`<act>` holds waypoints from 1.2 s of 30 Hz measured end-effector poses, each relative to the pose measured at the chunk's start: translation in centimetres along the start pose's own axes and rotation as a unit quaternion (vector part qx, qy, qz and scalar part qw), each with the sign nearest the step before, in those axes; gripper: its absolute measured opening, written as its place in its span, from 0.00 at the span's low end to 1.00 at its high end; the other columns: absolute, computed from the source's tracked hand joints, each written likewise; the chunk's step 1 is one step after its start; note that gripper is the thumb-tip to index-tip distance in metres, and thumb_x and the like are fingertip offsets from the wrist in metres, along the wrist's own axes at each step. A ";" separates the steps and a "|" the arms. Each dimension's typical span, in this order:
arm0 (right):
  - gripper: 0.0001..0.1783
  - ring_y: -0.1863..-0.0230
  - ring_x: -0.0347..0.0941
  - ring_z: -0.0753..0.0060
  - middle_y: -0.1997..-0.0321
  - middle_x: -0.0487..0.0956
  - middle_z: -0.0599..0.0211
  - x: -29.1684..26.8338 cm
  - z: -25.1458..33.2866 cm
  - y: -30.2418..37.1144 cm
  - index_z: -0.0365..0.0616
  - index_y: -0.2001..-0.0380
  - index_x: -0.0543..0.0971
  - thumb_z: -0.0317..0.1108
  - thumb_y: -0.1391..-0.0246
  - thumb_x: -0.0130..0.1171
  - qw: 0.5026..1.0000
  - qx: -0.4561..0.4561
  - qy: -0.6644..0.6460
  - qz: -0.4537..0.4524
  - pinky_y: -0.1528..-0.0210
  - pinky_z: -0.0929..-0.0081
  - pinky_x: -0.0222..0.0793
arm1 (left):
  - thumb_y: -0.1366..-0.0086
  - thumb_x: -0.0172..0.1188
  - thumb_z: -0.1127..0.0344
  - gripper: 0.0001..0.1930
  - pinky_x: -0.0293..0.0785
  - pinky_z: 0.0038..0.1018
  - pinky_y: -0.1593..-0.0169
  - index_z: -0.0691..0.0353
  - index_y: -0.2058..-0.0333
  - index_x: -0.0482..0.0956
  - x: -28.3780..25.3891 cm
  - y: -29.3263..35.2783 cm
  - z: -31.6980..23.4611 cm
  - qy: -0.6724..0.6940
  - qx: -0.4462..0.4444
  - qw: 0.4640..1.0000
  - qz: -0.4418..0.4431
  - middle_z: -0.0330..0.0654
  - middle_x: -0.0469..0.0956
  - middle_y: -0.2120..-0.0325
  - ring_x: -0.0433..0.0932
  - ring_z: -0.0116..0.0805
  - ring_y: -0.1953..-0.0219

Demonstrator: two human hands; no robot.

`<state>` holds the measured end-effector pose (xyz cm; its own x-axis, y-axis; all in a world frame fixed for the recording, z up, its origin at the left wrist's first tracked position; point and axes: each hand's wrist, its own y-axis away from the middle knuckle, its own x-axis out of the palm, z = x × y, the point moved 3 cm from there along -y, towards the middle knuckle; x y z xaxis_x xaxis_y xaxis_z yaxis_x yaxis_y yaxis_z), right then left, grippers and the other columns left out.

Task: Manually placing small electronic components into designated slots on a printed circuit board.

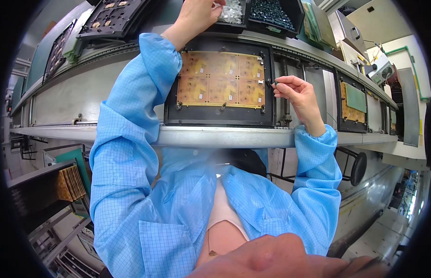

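A panel of yellow-brown circuit boards lies in a black carrier frame in front of me. A small white connector and other small parts sit along the panel's right edge. My right hand is just right of the frame, thumb and fingertips pinched on a small dark green component. At the top, my left hand reaches over to the edge of a bin of white connectors. Its fingers are curled together, partly cut off by the picture's edge; what they hold is hidden.
Beside the white parts stands a black bin of dark green components. The conveyor's metal front rail runs between me and the frame. Another carrier with a green sheet is farther right. Black trays stand at the upper left; a stool is lower right.
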<state>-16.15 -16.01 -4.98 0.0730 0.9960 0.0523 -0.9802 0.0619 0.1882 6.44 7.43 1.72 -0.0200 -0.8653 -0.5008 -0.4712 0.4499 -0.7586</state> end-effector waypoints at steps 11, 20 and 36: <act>0.07 0.73 0.68 0.77 0.71 0.75 0.69 3.0 2.0 0.6 0.43 0.64 0.86 0.24 0.48 0.67 0.869 -0.168 0.460 -0.076 0.71 0.76 0.64 | 0.45 0.61 0.72 0.04 0.77 0.40 0.64 0.63 0.70 0.77 -0.1 -0.1 0.4 0.044 0.044 0.994 -0.086 0.51 0.79 0.73 0.80 0.50 0.69; 0.07 0.72 0.70 0.73 0.71 0.74 0.68 3.1 1.9 0.4 0.42 0.65 0.86 0.25 0.49 0.67 0.843 -0.200 0.492 -0.080 0.71 0.75 0.65 | 0.43 0.63 0.72 0.04 0.76 0.31 0.67 0.64 0.68 0.80 -1.3 -0.1 -0.7 0.017 -0.053 0.997 -0.057 0.48 0.79 0.74 0.79 0.42 0.72; 0.07 0.72 0.75 0.71 0.72 0.78 0.65 3.8 3.0 0.6 0.40 0.66 0.85 0.27 0.50 0.69 0.823 -0.208 0.510 -0.139 0.69 0.77 0.71 | 0.38 0.65 0.68 0.06 0.77 0.27 0.66 0.63 0.66 0.83 -3.7 3.7 -3.1 0.139 -0.163 0.976 0.041 0.43 0.82 0.73 0.80 0.33 0.73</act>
<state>-15.95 -12.39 -1.72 0.3204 0.4635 -0.8261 -0.9454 0.1015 -0.3097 2.06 11.60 2.09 -0.2860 -0.8767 -0.3868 -0.7125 0.4645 -0.5259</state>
